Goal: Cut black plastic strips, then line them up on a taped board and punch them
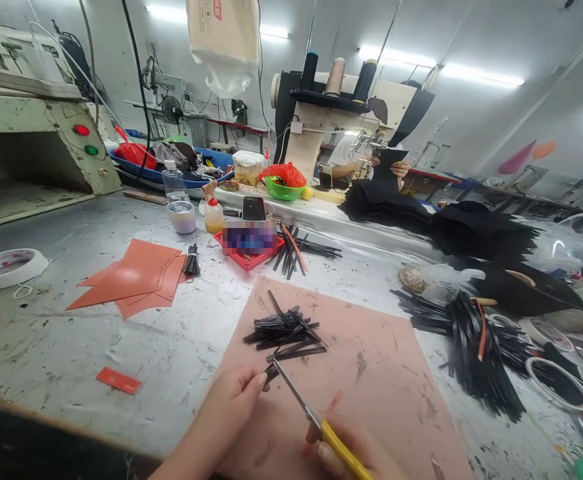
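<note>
Your left hand (pixel 236 395) pinches a black strip (pixel 271 371) just short of the strip pile (pixel 284 330) on the pink mat (pixel 371 373); your right hand (pixel 364 441) is wrapped around the scissors (pixel 297 396). Their tips sit so close to the pinch that a slip could nick you.

Strips (pixel 284 327) lie on the mat (pixel 391 393) — tray (pixel 247 263) behind.

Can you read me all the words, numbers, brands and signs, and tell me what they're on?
None can be read for sure.
Bag: red label and grey marks, too small and cut off.
Tape: pink marks inside, too blurred.
Patch over the tray: pixelated, so any writing is hidden.
</note>
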Demonstrator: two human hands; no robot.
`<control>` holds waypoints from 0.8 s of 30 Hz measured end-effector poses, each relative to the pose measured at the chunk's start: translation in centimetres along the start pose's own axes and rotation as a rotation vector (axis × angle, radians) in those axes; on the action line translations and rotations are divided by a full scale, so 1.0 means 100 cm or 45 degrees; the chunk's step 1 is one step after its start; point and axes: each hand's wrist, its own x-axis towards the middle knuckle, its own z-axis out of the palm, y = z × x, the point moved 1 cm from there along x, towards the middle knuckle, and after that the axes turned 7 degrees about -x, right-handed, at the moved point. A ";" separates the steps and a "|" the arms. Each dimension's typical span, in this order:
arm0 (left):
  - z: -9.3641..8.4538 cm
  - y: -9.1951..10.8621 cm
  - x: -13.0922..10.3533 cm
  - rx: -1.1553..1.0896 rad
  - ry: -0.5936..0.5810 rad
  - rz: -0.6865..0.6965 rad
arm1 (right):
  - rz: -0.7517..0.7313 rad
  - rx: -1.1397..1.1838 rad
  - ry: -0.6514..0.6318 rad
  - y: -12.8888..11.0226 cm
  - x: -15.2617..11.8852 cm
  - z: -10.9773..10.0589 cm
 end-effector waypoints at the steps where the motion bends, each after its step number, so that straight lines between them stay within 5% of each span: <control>1: 0.000 0.000 -0.003 0.001 -0.013 0.003 | -0.009 0.034 -0.016 -0.001 0.000 -0.002; 4: 0.008 0.001 -0.018 0.003 -0.127 0.041 | -0.050 0.138 -0.013 -0.009 -0.001 -0.004; 9: 0.036 0.002 -0.050 0.103 -0.364 0.331 | -0.019 0.348 0.224 -0.015 -0.009 0.010; 13: 0.048 0.000 -0.059 0.134 -0.426 0.402 | -0.081 0.405 0.207 -0.011 -0.016 0.011; 20: 0.044 -0.023 -0.067 0.240 -0.339 0.163 | -0.035 -0.207 0.323 0.001 -0.009 -0.041; 24: 0.055 -0.033 -0.066 0.245 -0.260 0.041 | 0.072 -0.601 0.293 0.000 -0.001 -0.053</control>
